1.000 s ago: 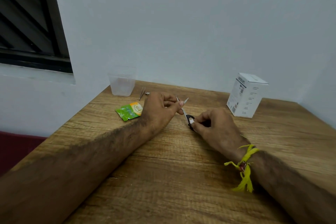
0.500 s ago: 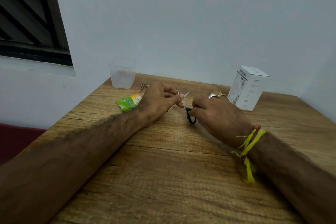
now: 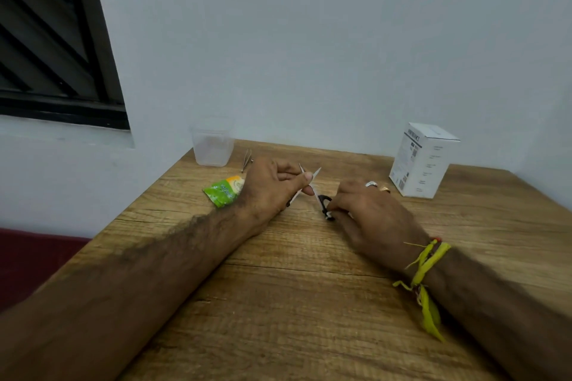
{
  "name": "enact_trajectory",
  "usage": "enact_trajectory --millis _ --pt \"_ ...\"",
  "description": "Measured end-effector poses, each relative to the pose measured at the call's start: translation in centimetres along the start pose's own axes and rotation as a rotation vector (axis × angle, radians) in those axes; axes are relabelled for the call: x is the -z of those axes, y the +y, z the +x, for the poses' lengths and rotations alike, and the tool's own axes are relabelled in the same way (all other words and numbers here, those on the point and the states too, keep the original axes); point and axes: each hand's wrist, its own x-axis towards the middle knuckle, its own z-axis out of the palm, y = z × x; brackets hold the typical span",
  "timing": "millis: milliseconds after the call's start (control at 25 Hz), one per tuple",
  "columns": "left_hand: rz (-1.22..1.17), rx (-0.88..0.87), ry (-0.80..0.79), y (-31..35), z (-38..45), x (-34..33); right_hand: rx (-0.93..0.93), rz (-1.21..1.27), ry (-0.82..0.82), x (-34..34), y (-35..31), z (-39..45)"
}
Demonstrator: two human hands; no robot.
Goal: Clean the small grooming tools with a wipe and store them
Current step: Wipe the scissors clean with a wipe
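Small scissors (image 3: 316,192) with black handles and thin metal blades are held over the wooden table (image 3: 303,294), blades spread apart and pointing away from me. My left hand (image 3: 270,190) pinches them near the blades between thumb and fingers. My right hand (image 3: 371,215), back facing up with two rings showing, has its fingertips on the black handle loop. A green wipe sachet (image 3: 223,190) lies just left of my left hand. Metal tweezers (image 3: 246,159) lie beyond it, next to a clear plastic container (image 3: 212,145). No loose wipe can be made out.
A white cardboard box (image 3: 422,164) stands upright at the back right of the table. The table meets a pale wall at the back and left. A dark window (image 3: 52,40) sits at the upper left. A yellow thread band is on my right wrist.
My right hand has turned over so its back and rings face up, still at the scissors' handle. My left hand has kept its pinch. The view has tilted up slightly.
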Motion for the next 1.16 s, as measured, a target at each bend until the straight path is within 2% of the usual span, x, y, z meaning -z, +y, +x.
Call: enact_trajectory --millis 160,200,280,360,440,560,800,1160 --pt "0.014 -0.028 0.001 -0.5 0.0 0.0 -0.209 0.377 0.085 -0.6 0.2 0.0" --pt "0.017 -0.025 -0.011 -0.4 0.0 -0.1 -0.279 0.455 0.153 -0.6 0.6 -0.3" --pt "0.041 -0.017 -0.035 0.2 -0.1 -0.2 -0.377 0.581 0.392 -0.1 0.8 -0.5" --pt "0.041 0.002 -0.064 0.6 -0.2 0.0 -0.353 0.602 0.598 0.1 0.2 0.3" --pt "-0.014 0.032 -0.137 1.0 -0.4 0.1 -0.250 0.501 0.664 -0.4 -0.4 1.1" --pt "-0.066 0.031 -0.216 1.1 -1.1 -0.6 -0.101 0.295 0.639 -1.5 0.3 1.3" --pt "-0.098 0.069 -0.147 0.9 -1.0 -1.3 0.005 0.120 0.625 -2.3 0.7 1.7" --pt "-0.043 0.105 -0.062 1.5 -1.9 -2.1 -0.016 0.159 0.610 -2.1 1.5 1.7"
